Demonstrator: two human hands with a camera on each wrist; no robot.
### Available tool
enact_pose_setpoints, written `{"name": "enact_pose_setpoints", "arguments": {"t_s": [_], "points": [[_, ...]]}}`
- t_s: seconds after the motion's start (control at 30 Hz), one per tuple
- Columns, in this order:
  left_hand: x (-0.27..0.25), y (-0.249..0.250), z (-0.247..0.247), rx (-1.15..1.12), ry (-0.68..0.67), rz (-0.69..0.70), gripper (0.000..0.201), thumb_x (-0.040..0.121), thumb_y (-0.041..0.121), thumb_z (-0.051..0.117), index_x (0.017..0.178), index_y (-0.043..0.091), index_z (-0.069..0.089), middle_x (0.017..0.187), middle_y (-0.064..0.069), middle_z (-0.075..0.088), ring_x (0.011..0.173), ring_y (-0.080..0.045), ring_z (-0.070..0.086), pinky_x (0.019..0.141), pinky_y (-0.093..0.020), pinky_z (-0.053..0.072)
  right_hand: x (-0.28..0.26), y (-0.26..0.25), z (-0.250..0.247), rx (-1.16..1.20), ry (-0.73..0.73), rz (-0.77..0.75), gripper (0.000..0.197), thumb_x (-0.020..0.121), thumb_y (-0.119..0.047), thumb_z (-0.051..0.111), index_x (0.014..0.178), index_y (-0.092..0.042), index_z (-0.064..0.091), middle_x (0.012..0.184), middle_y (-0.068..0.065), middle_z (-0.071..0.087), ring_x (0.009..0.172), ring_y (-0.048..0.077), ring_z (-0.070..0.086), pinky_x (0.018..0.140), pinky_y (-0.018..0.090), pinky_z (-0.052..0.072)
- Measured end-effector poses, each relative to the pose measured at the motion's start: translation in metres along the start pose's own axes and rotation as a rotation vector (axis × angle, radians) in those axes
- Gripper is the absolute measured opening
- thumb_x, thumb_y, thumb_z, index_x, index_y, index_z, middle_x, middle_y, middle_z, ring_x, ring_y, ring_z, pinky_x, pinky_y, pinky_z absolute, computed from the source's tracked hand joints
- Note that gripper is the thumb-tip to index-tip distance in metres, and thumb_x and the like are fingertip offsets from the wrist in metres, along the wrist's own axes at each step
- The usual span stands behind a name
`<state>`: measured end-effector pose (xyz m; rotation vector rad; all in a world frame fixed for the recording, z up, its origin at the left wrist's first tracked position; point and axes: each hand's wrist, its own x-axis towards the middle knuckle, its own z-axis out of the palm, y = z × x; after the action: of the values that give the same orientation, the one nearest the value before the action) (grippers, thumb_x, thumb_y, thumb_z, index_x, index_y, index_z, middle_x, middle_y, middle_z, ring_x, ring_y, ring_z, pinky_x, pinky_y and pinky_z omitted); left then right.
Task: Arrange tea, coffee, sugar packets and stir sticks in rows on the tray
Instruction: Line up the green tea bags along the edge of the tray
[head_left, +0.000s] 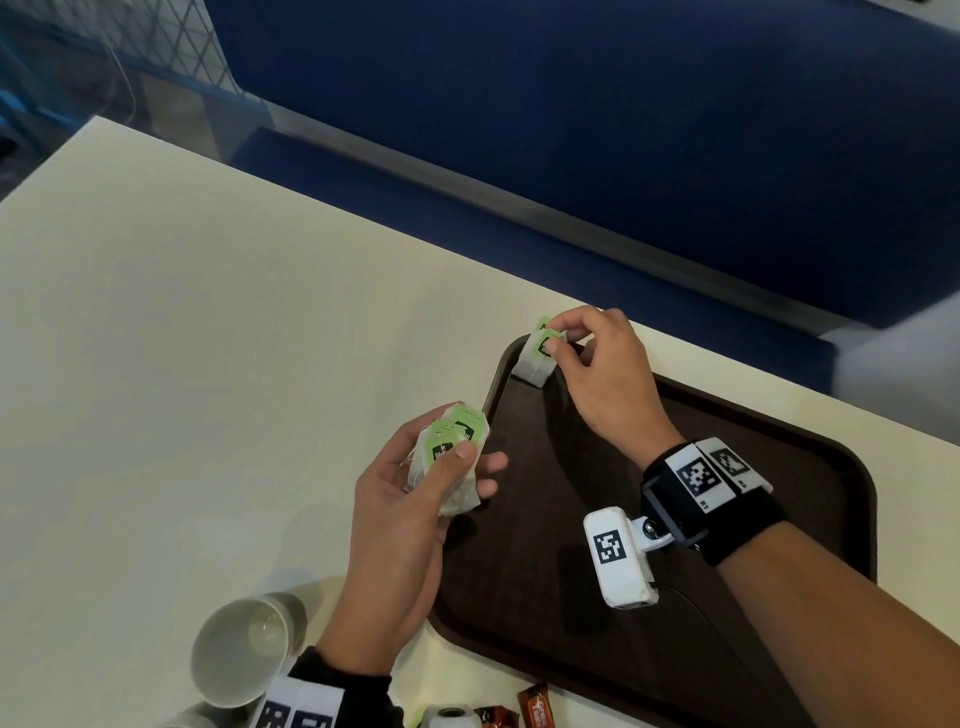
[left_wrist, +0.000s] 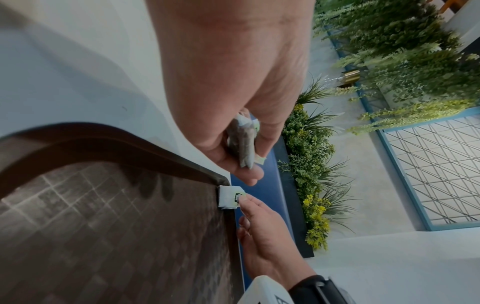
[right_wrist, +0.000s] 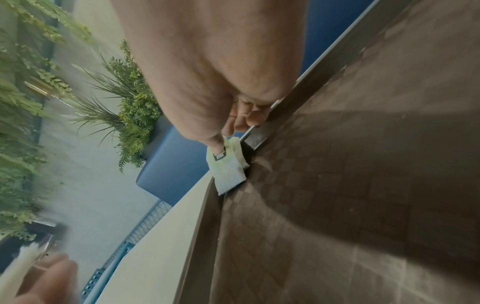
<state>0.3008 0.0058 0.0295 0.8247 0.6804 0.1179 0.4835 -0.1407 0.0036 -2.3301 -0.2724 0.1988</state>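
A dark brown tray (head_left: 675, 597) lies on the cream table. My right hand (head_left: 597, 374) pinches a white tea bag with a green tag (head_left: 535, 358) at the tray's far left corner; the bag's lower edge touches the tray there. The same tea bag (right_wrist: 228, 170) hangs below my thumb in the right wrist view and shows as a small white tea bag (left_wrist: 230, 197) in the left wrist view. My left hand (head_left: 410, 509) holds a stack of tea bags (head_left: 452, 457) just left of the tray's rim, thumb on top; the stack (left_wrist: 242, 144) sits between thumb and fingers.
A white paper cup (head_left: 244, 649) lies tipped near the table's front edge. Brown coffee packets (head_left: 535, 706) lie at the bottom edge beside the tray. A blue bench (head_left: 623, 156) runs beyond the table's far edge. Plants (left_wrist: 311, 164) stand behind it.
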Motion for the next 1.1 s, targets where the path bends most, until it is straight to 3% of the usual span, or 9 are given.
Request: {"name": "enact_pose_setpoints", "arguments": {"t_s": [0.13,0.37,0.53,0.6,0.7,0.8,0.83,0.97,1.1], "points": [[0.0,-0.001,0.001,-0.001,0.005,-0.005,0.045,0.087,0.01,0.076,0.132,0.013,0.072,0.12,-0.024,0.078,0.094,-0.034,0.081,0.074,-0.028,0.066,0.0,0.002,0.0,0.017,0.003,-0.018,0.018,0.102,-0.02,0.071,0.117,-0.028,0.069,0.114,-0.009,0.057,0.088,-0.014,0.054,0.076,0.003,0.04],[0.001,-0.002,0.004,-0.005,-0.002,-0.012,0.041,0.089,0.009,0.075,0.13,0.012,0.071,0.119,-0.025,0.078,0.093,-0.033,0.081,0.075,-0.028,0.066,-0.02,-0.013,-0.009,0.173,0.049,-0.008,0.014,0.102,-0.022,0.071,0.114,-0.028,0.07,0.11,-0.008,0.063,0.088,0.001,0.061,0.078,0.012,0.047],[-0.001,-0.003,0.007,0.029,-0.073,-0.018,0.038,0.095,0.006,0.073,0.132,0.006,0.066,0.115,-0.025,0.078,0.093,-0.032,0.08,0.078,-0.03,0.066,-0.055,-0.044,-0.022,0.394,-0.424,0.086,0.01,0.098,-0.034,0.074,0.105,-0.029,0.079,0.107,-0.009,0.078,0.104,0.012,0.072,0.097,0.039,0.058],[-0.003,-0.001,0.009,0.048,-0.088,-0.019,0.038,0.092,0.008,0.075,0.129,0.007,0.066,0.112,-0.024,0.079,0.092,-0.031,0.081,0.078,-0.03,0.066,-0.063,-0.05,-0.026,0.379,-0.487,0.09,0.009,0.097,-0.032,0.077,0.103,-0.026,0.08,0.104,-0.007,0.08,0.1,0.015,0.075,0.099,0.042,0.059],[-0.003,-0.001,0.01,0.059,-0.107,-0.017,0.037,0.092,0.007,0.075,0.128,0.007,0.066,0.116,-0.022,0.079,0.1,-0.035,0.081,0.08,-0.031,0.067,-0.066,-0.052,-0.033,0.367,-0.473,0.092,0.006,0.095,-0.031,0.079,0.099,-0.027,0.081,0.102,-0.008,0.08,0.099,0.017,0.075,0.095,0.039,0.06],[-0.003,-0.002,0.01,0.034,-0.113,-0.019,0.035,0.095,0.005,0.073,0.129,0.008,0.066,0.12,-0.021,0.078,0.105,-0.037,0.08,0.081,-0.031,0.067,-0.065,-0.053,-0.042,0.442,-0.464,0.17,0.01,0.092,-0.032,0.082,0.099,-0.026,0.081,0.105,-0.008,0.08,0.094,0.01,0.073,0.075,0.02,0.052],[-0.003,-0.001,0.01,0.021,-0.116,-0.019,0.035,0.095,0.004,0.072,0.129,0.008,0.067,0.12,-0.021,0.078,0.105,-0.036,0.08,0.081,-0.03,0.066,-0.065,-0.053,-0.044,0.463,-0.468,0.192,0.011,0.09,-0.031,0.083,0.099,-0.024,0.081,0.104,-0.006,0.08,0.092,0.009,0.072,0.072,0.019,0.05],[-0.004,-0.002,0.008,0.009,-0.13,-0.012,0.037,0.092,0.006,0.074,0.129,0.009,0.07,0.126,-0.019,0.077,0.112,-0.037,0.078,0.084,-0.031,0.067,-0.067,-0.051,-0.045,0.499,-0.478,0.255,0.02,0.085,-0.029,0.087,0.099,-0.016,0.08,0.1,0.005,0.08,0.09,0.017,0.071,0.073,0.033,0.049],[-0.005,-0.004,0.006,-0.041,-0.121,-0.036,0.037,0.091,0.004,0.074,0.127,0.012,0.075,0.131,-0.017,0.075,0.116,-0.039,0.076,0.081,-0.03,0.067,-0.068,-0.053,-0.045,0.599,-0.512,0.345,0.028,0.085,-0.031,0.086,0.103,-0.01,0.078,0.103,0.012,0.08,0.088,0.015,0.071,0.071,0.031,0.047]]}}
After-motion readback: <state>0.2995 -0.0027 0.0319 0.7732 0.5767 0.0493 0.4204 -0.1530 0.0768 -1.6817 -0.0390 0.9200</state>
